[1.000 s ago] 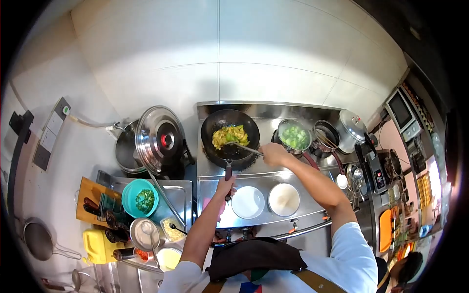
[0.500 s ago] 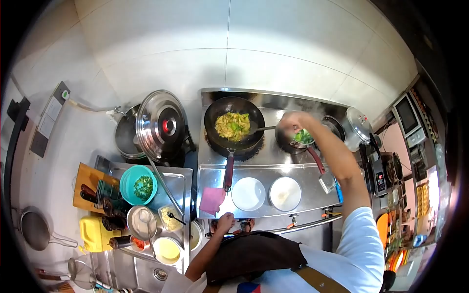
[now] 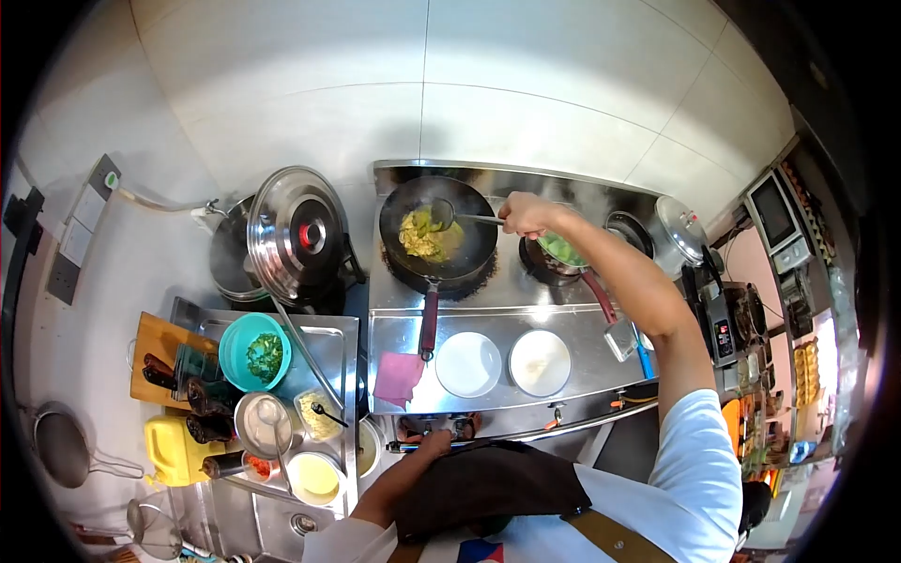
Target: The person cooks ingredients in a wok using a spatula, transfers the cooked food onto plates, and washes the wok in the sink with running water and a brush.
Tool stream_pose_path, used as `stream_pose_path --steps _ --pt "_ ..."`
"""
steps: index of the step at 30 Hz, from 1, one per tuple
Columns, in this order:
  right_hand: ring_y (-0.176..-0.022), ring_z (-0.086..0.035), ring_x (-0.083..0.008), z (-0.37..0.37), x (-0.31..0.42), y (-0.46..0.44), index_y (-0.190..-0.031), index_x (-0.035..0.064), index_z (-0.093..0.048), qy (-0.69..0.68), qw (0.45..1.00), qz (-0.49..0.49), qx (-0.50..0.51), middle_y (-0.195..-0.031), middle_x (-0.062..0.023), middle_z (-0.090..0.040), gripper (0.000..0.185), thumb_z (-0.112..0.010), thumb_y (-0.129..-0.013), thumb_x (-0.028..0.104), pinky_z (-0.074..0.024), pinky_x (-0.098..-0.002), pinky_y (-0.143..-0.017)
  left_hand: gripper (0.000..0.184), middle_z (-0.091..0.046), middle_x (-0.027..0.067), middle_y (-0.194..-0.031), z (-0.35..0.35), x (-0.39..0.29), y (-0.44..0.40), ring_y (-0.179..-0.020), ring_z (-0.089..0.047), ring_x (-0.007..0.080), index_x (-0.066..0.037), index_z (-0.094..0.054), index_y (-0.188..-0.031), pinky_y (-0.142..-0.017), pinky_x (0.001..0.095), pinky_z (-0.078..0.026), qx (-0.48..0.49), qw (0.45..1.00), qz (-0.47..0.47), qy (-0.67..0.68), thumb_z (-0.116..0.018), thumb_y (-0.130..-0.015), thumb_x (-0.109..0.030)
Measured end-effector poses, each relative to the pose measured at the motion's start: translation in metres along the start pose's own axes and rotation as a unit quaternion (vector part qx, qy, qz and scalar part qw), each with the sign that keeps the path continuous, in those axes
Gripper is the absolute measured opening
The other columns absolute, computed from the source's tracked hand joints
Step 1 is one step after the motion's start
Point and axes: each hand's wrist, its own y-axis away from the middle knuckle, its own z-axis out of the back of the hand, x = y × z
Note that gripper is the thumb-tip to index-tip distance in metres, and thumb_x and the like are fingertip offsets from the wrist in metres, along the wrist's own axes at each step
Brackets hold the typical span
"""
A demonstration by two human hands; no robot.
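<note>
My right hand (image 3: 527, 215) is closed round the handle of a metal ladle (image 3: 445, 216), whose bowl is in the black wok (image 3: 474, 249) among yellow-green food (image 3: 419, 235). The wok's dark red handle (image 3: 429, 324) points toward me, with no hand on it. Below the pink cloth (image 3: 399, 377), my left hand (image 3: 434, 444) is at the stove's front rail; its fingers are too small to make out. Behind my right forearm, a steaming pan (image 3: 544, 272) holds green vegetables (image 3: 561, 250). Two white bowls (image 3: 467, 364) (image 3: 540, 363) stand on the steel ledge.
A large pot lid (image 3: 298, 239) leans over a pot at the left. Below it are a turquoise bowl (image 3: 255, 352) with greens, a wooden board (image 3: 150, 357), a yellow jug (image 3: 175, 450) and small bowls of ingredients. A lidded pot (image 3: 679, 230) stands at the right.
My left hand has let go of the wok handle and drawn back to the stove's front. My right hand went over the vegetable pan, then back left with the ladle in the wok.
</note>
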Motion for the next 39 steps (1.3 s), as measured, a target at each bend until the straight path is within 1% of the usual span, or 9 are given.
stream_pose_path --steps 3,11,20,24,25,27,29,33,39 --pt "-0.043 -0.050 -0.0140 0.017 -0.008 0.002 -0.085 -0.0025 -0.064 0.028 0.999 -0.008 0.034 -0.059 -0.0053 -0.057 0.016 -0.063 -0.078 0.011 -0.0363 -0.0315 -0.038 0.023 -0.069 0.0216 -0.103 0.003 -0.004 0.005 -0.098 -0.067 0.0391 -0.003 -0.066 -0.103 -0.081 0.0504 -0.053 -0.006 0.999 -0.025 -0.048 -0.056 -0.088 -0.017" --pt "-0.044 -0.048 -0.0125 0.054 -0.041 -0.009 -0.073 0.0026 -0.060 0.058 0.987 -0.115 0.095 -0.057 -0.0040 -0.055 0.011 -0.064 -0.079 0.011 -0.0364 -0.0295 -0.038 0.020 -0.070 0.0208 -0.103 0.013 -0.020 0.005 -0.096 -0.068 0.0366 -0.003 -0.069 -0.098 -0.078 0.0482 -0.055 0.001 0.993 -0.028 -0.118 -0.057 -0.086 -0.012" --pt "-0.047 -0.050 -0.0121 -0.036 -0.115 -0.059 -0.092 -0.0033 -0.067 -0.233 0.971 -0.057 0.016 -0.065 -0.0060 -0.058 0.014 -0.064 -0.083 0.007 -0.0384 -0.0282 -0.036 0.022 -0.070 0.0206 -0.097 0.029 -0.024 0.007 -0.083 -0.071 0.0360 -0.001 -0.069 -0.100 -0.069 0.0459 -0.056 -0.047 0.984 -0.072 -0.157 -0.056 -0.086 -0.013" --pt "-0.067 -0.066 -0.0343 -0.095 -0.131 -0.066 -0.098 -0.0035 -0.069 0.097 0.954 0.200 -0.202 -0.071 -0.0167 -0.066 0.023 -0.061 -0.079 0.007 -0.0546 -0.0449 -0.060 0.031 -0.070 0.0174 -0.101 0.065 -0.021 0.023 -0.093 -0.068 0.0365 -0.009 -0.067 -0.107 -0.080 0.0487 -0.053 -0.086 0.996 -0.005 -0.015 -0.061 -0.085 -0.030" --pt "-0.081 -0.066 -0.0420 -0.095 -0.115 -0.043 -0.103 -0.0008 -0.066 0.142 0.962 0.158 -0.173 -0.084 -0.0206 -0.067 0.028 -0.061 -0.078 0.008 -0.0543 -0.0495 -0.073 0.034 -0.070 0.0156 -0.102 0.080 -0.011 0.024 -0.098 -0.066 0.0357 -0.013 -0.069 -0.106 -0.083 0.0476 -0.051 -0.105 0.994 0.039 0.018 -0.063 -0.084 -0.038" --pt "-0.083 -0.066 -0.0404 -0.104 -0.118 -0.019 -0.108 0.0015 -0.064 0.205 0.943 0.193 -0.177 -0.091 -0.0194 -0.066 0.030 -0.061 -0.079 0.008 -0.0550 -0.0485 -0.073 0.037 -0.071 0.0132 -0.090 0.118 0.008 0.011 -0.083 -0.068 0.0271 -0.006 -0.070 -0.101 -0.075 0.0411 -0.052 -0.199 0.920 0.096 0.324 -0.058 -0.093 -0.040" --pt "-0.087 -0.067 -0.0390 -0.092 -0.105 0.013 -0.117 0.0056 -0.060 0.270 0.937 0.171 -0.138 -0.103 -0.0173 -0.063 0.039 -0.061 -0.078 0.006 -0.0558 -0.0472 -0.075 0.041 -0.069 0.0101 -0.083 0.189 -0.022 0.014 -0.072 -0.065 0.0205 -0.002 -0.069 -0.095 -0.069 0.0366 -0.052 -0.395 0.833 0.052 0.385 -0.053 -0.098 -0.040" --pt "-0.086 -0.066 -0.0402 -0.056 -0.118 0.041 -0.109 0.0027 -0.064 0.250 0.942 0.185 -0.125 -0.095 -0.0205 -0.066 0.032 -0.060 -0.077 0.008 -0.0545 -0.0488 -0.076 0.031 -0.064 0.0050 -0.076 0.289 -0.087 -0.002 -0.059 -0.060 0.0171 -0.006 -0.064 -0.097 -0.054 0.0309 -0.050 -0.213 0.721 -0.005 0.660 -0.060 -0.097 -0.036" --pt "-0.082 -0.066 -0.0434 -0.006 -0.148 0.015 -0.083 -0.0058 -0.067 0.163 0.969 0.155 -0.103 -0.080 -0.0265 -0.066 0.023 -0.058 -0.071 0.012 -0.0517 -0.0482 -0.077 0.021 -0.056 0.0018 -0.068 0.286 -0.100 -0.041 -0.053 -0.053 0.0135 -0.007 -0.058 -0.092 -0.044 0.0315 -0.043 -0.192 0.826 0.097 0.522 -0.074 -0.084 -0.018"
